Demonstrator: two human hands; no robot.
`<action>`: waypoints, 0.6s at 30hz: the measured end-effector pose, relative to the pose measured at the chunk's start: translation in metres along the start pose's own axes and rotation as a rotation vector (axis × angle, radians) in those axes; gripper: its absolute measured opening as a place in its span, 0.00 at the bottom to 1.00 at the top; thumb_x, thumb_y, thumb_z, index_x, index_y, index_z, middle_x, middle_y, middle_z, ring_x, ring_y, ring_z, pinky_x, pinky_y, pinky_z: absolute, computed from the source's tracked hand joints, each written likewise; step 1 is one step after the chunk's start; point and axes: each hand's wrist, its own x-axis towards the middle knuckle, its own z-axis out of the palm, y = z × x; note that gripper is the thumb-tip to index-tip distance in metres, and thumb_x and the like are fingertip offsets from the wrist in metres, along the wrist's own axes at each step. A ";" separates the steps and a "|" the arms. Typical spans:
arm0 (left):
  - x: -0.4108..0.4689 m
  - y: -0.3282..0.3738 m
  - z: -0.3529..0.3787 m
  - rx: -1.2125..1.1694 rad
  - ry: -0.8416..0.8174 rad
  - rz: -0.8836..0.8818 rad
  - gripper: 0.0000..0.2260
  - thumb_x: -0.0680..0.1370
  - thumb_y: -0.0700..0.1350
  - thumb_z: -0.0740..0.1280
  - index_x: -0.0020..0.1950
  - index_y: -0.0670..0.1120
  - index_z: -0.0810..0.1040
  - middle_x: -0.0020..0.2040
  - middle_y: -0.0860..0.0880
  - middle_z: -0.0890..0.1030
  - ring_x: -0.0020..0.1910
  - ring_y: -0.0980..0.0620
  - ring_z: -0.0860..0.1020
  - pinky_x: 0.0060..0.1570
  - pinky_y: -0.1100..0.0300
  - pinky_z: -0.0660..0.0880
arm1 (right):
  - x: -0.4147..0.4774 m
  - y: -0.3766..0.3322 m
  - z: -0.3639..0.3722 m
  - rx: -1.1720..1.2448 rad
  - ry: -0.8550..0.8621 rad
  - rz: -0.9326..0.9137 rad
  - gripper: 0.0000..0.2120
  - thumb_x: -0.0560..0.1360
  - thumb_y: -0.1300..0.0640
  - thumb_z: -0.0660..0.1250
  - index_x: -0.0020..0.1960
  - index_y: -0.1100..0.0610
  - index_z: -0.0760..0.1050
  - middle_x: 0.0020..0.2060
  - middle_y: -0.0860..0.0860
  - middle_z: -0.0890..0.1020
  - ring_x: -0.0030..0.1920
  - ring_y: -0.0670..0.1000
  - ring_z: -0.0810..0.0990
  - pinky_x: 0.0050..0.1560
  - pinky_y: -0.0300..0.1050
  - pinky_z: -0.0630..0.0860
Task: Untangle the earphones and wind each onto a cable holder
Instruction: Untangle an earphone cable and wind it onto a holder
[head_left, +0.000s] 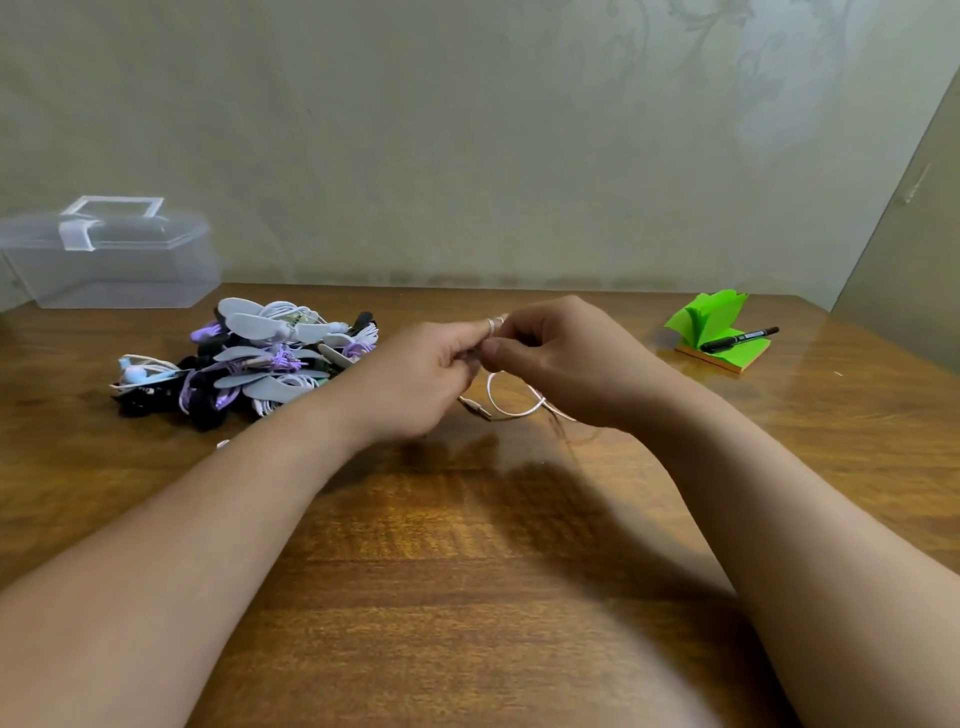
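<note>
From my feed, both hands meet above the middle of the tabletop (467, 545), fingertips together. The left hand (431, 374) and right hand (561, 358) each pinch a pale cable (511, 410) with curled fingers. It hangs below them in a loop, its plug (478, 408) just under the left hand. Whether a holder sits between the fingers, I cannot tell. A pile (249, 364) of wound earphones lies to the left, a clear box (109, 254) behind it. Far right, a pen (737, 339) rests on green notes (722, 322).
</note>
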 end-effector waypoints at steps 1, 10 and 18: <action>-0.001 0.001 -0.001 0.009 -0.038 -0.001 0.13 0.86 0.39 0.58 0.64 0.51 0.79 0.25 0.60 0.71 0.26 0.67 0.70 0.31 0.68 0.63 | 0.000 0.001 -0.003 0.007 0.008 0.001 0.14 0.81 0.48 0.69 0.43 0.56 0.83 0.27 0.47 0.74 0.28 0.45 0.66 0.30 0.43 0.62; -0.004 0.007 -0.005 -0.188 -0.125 -0.004 0.12 0.86 0.48 0.61 0.66 0.55 0.81 0.50 0.54 0.87 0.24 0.53 0.71 0.29 0.58 0.71 | -0.002 0.008 -0.021 0.258 -0.118 0.063 0.12 0.82 0.55 0.67 0.42 0.56 0.83 0.28 0.44 0.78 0.30 0.46 0.72 0.33 0.45 0.68; -0.005 0.010 -0.006 -0.273 -0.034 0.048 0.10 0.82 0.36 0.67 0.61 0.39 0.84 0.41 0.48 0.85 0.23 0.69 0.72 0.27 0.77 0.66 | -0.002 0.009 -0.027 0.257 -0.107 -0.002 0.11 0.79 0.51 0.74 0.42 0.57 0.83 0.29 0.47 0.77 0.30 0.51 0.75 0.32 0.49 0.73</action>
